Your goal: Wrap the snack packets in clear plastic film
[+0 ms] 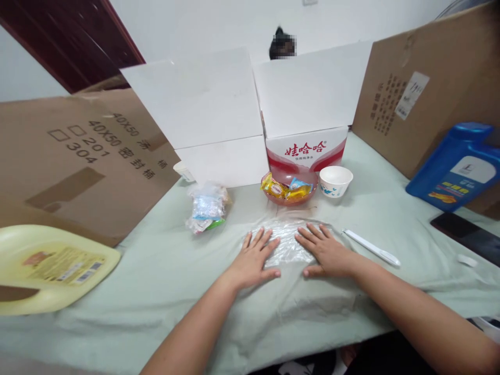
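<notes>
My left hand (254, 259) and my right hand (325, 249) both lie flat, fingers spread, on a clear plastic bag (287, 237) spread over the pale green tablecloth (167, 271). Neither hand grips anything. Just beyond the bag stands a pink bowl (289, 188) with several wrapped snacks in it. A white paper bowl (335, 180) sits to its right. A white pen-like tool (372, 247) lies right of my right hand.
A bag of wrapped items (207, 208) sits at centre left. White boxes (219, 120), a red and white carton (307, 151) and brown cardboard (78, 156) ring the table. A yellow jug (50, 265) lies left, a blue jug (457, 169) and dark phone (469, 234) right.
</notes>
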Demonstrator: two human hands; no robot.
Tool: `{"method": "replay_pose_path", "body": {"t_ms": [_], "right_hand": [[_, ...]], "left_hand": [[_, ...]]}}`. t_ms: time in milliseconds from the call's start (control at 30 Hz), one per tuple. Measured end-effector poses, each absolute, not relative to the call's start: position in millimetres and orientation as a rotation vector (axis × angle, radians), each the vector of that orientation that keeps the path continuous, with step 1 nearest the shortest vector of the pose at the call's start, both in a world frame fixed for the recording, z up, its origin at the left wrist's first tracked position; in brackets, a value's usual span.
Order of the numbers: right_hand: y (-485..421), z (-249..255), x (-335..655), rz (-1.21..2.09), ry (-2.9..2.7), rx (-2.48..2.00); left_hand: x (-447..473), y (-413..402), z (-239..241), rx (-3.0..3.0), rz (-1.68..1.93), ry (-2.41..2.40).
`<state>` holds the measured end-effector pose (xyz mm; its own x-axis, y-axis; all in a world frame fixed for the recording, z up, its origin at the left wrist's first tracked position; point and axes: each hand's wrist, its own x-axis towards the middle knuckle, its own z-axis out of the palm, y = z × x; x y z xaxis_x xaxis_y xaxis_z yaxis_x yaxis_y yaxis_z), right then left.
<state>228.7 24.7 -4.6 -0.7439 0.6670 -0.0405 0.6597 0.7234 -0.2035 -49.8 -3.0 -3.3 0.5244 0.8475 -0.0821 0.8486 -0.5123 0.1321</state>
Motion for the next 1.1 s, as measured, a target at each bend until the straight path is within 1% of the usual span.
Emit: {"method": "replay_pose_path", "body": {"t_ms": [67,133,233,333,433,533,667,767,833,933,1100], "right_hand": [[30,-6,234,0.306,-2.839,-1.258],[33,0,242,0.261,-2.786,-1.307],[30,17,252,0.228,-2.742,-1.176],[26,31,260,0.318,-2.782,-1.025],[27,36,267,0.380,-2.844,-1.036],[28,39,276,0.382,-2.865,-1.106],[25,46,285,0.633,-2.800,-1.118],[23,52,287,0.857,-2.632,-1.275],[26,51,285,0.936,-2.504,-1.411],[33,45,278,0.859,-2.399,-1.620],[42,28,264,0.400,-2.459,-1.882]], "left_hand": [[-63,1,-2,2.543,-0.015,1.593],[-74,2,5,2.527,0.042,1.640],[-80,0,18,2.606,0.258,1.510],[-74,-2,26,2.627,0.381,1.297],[-71,-1,27,2.573,0.432,1.190],[-77,0,27,2.460,0.537,1.212],[-88,-2,31,2.151,0.591,1.332],[-92,-1,30,1.952,0.681,1.386],[-91,2,23,1.852,0.783,1.424],[-87,10,10,1.795,0.876,1.536],[-81,20,-6,2.017,0.755,1.890]]}}
